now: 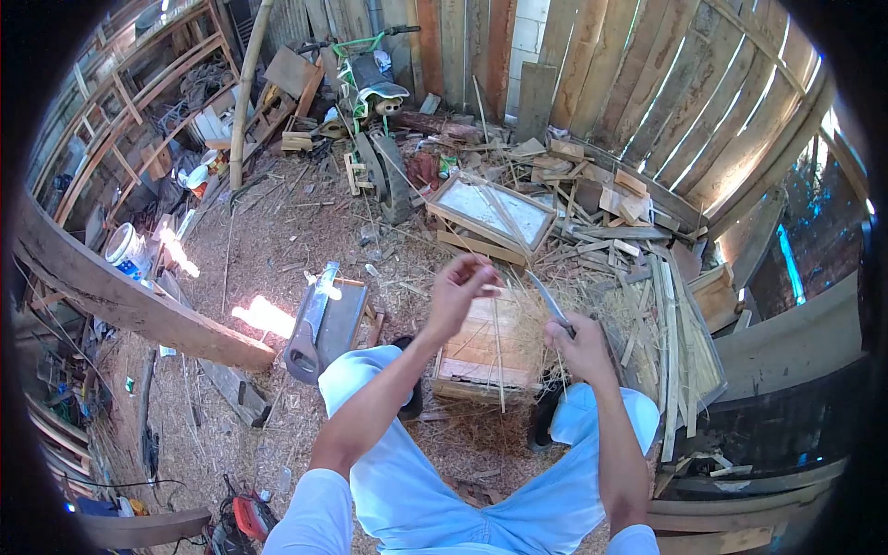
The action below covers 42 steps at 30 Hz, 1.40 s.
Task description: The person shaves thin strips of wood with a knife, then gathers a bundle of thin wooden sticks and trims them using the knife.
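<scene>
In the head view my right hand [581, 344] is closed round the handle of a knife [548, 298], its blade tilted up and to the left. My left hand [465, 289] is raised to the left of the blade, fingers curled together; what they pinch is too small to make out. Below both hands stands a wooden box [486, 342] between the knees. A thin strip [500, 365] lies across its top. Fine shavings [529, 328] are heaped on the box's right side, beneath the knife.
A handsaw [305, 347] rests on a small bench at the left. A framed tray [495, 211] lies beyond the box. Long wood strips [668, 342] are stacked at the right. A green bike [370, 92] stands at the back; a beam [139, 287] crosses the left.
</scene>
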### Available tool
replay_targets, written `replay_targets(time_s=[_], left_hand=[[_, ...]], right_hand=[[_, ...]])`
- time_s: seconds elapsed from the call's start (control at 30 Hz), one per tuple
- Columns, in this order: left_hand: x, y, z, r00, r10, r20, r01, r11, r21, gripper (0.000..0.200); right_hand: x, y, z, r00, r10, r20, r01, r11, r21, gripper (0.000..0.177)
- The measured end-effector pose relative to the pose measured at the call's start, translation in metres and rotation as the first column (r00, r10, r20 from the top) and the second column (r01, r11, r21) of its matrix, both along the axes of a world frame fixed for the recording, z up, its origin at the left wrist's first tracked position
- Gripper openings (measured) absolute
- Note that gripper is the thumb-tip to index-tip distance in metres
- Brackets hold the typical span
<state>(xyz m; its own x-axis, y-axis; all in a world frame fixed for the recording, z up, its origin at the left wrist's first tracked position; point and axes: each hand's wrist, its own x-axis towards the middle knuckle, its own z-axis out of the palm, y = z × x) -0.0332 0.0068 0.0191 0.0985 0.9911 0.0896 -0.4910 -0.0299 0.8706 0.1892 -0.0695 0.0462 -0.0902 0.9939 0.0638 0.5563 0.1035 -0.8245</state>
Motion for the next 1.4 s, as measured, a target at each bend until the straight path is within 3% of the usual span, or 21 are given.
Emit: replay_targets(time_s=[0.07, 0.2, 0.27, 0.33, 0.4, 0.43, 0.47, 0.5, 0.53, 0.6, 0.73, 0.8, 0.87, 0.97, 1.1, 1.17, 1.2, 1.27, 1.33, 1.4], left_hand=[[0.015, -0.011, -0.003, 0.99, -0.136, -0.043, 0.136, 0.991, -0.003, 0.015], [0.019, -0.01, -0.008, 0.964, -0.239, -0.118, 0.237, 0.971, -0.037, 0.017], [-0.004, 0.01, -0.001, 0.983, 0.098, -0.157, -0.098, 0.995, 0.009, 0.016], [-0.034, 0.018, 0.025, 0.948, 0.27, -0.171, -0.27, 0.963, 0.024, 0.018], [-0.057, 0.022, 0.029, 0.618, 0.668, -0.414, -0.648, 0.731, 0.213, 0.025], [-0.063, 0.021, 0.034, 0.625, 0.66, -0.418, -0.639, 0.739, 0.212, 0.025], [-0.069, 0.018, 0.037, 0.367, 0.781, -0.504, -0.559, 0.619, 0.552, 0.027], [-0.071, 0.015, 0.041, 0.088, 0.882, -0.463, -0.347, 0.463, 0.816, 0.03], [-0.068, 0.013, 0.042, 0.091, 0.883, -0.461, -0.345, 0.462, 0.817, 0.03], [-0.058, 0.007, 0.04, 0.075, 0.797, -0.6, 0.104, 0.592, 0.799, 0.028], [-0.055, 0.012, 0.011, 0.132, 0.661, -0.739, 0.349, 0.666, 0.659, 0.013], [-0.052, 0.014, 0.013, 0.2, 0.628, -0.752, 0.369, 0.663, 0.651, 0.006], [-0.045, 0.002, 0.018, 0.363, 0.454, -0.814, 0.296, 0.772, 0.562, 0.01], [-0.039, -0.003, 0.019, 0.412, 0.31, -0.857, 0.316, 0.833, 0.454, 0.013], [-0.041, 0.0, 0.016, 0.434, 0.316, -0.844, 0.327, 0.818, 0.474, 0.013], [-0.046, 0.005, 0.012, 0.398, 0.408, -0.822, 0.289, 0.794, 0.534, 0.011], [-0.045, 0.004, 0.013, 0.398, 0.409, -0.821, 0.29, 0.793, 0.536, 0.011], [-0.042, 0.003, 0.015, 0.433, 0.367, -0.823, 0.16, 0.867, 0.471, 0.011], [-0.034, 0.004, 0.012, 0.473, 0.36, -0.804, 0.167, 0.859, 0.483, 0.01], [-0.023, 0.0, 0.008, 0.512, 0.343, -0.788, 0.181, 0.853, 0.489, 0.01]], right_hand=[[-0.01, 0.001, 0.0, 0.996, -0.054, -0.068, 0.052, 0.998, -0.025, 0.016], [-0.014, 0.004, 0.015, 0.991, -0.094, -0.092, 0.088, 0.994, -0.059, 0.017], [-0.004, 0.003, 0.021, 0.991, -0.121, 0.053, 0.119, 0.992, 0.048, 0.016], [0.008, 0.003, 0.018, 0.988, -0.122, 0.093, 0.114, 0.99, 0.086, 0.015], [0.019, 0.003, 0.017, 0.982, -0.132, 0.134, 0.116, 0.985, 0.126, 0.014], [0.023, 0.003, 0.016, 0.98, -0.136, 0.142, 0.119, 0.986, 0.121, 0.014], [0.026, 0.002, 0.015, 0.979, -0.136, 0.151, 0.119, 0.986, 0.114, 0.014], [0.028, 0.001, 0.014, 0.979, -0.14, 0.15, 0.124, 0.986, 0.113, 0.014], [0.029, 0.002, 0.014, 0.98, -0.136, 0.147, 0.118, 0.985, 0.125, 0.014], [0.033, 0.002, 0.014, 0.979, -0.136, 0.152, 0.116, 0.984, 0.133, 0.014], [0.043, 0.005, 0.01, 0.978, -0.18, 0.107, 0.165, 0.977, 0.131, 0.015], [0.048, 0.008, 0.014, 0.973, -0.216, 0.085, 0.201, 0.968, 0.15, 0.015], [0.055, 0.009, 0.018, 0.961, -0.265, 0.079, 0.255, 0.959, 0.122, 0.015], [0.065, 0.014, 0.009, 0.957, -0.291, 0.013, 0.285, 0.943, 0.171, 0.015], [0.073, 0.016, 0.009, 0.933, -0.356, -0.049, 0.358, 0.905, 0.232, 0.014], [0.076, 0.014, 0.015, 0.853, -0.522, -0.012, 0.512, 0.833, 0.209, 0.019], [0.075, 0.015, 0.014, 0.853, -0.522, -0.013, 0.513, 0.832, 0.21, 0.019], [0.068, 0.019, 0.01, 0.852, -0.503, -0.145, 0.523, 0.828, 0.204, 0.024], [0.036, 0.004, 0.026, 0.81, -0.351, -0.47, 0.34, 0.934, -0.111, 0.03], [0.015, 0.003, 0.016, 0.836, -0.219, -0.503, 0.097, 0.962, -0.256, 0.033]])
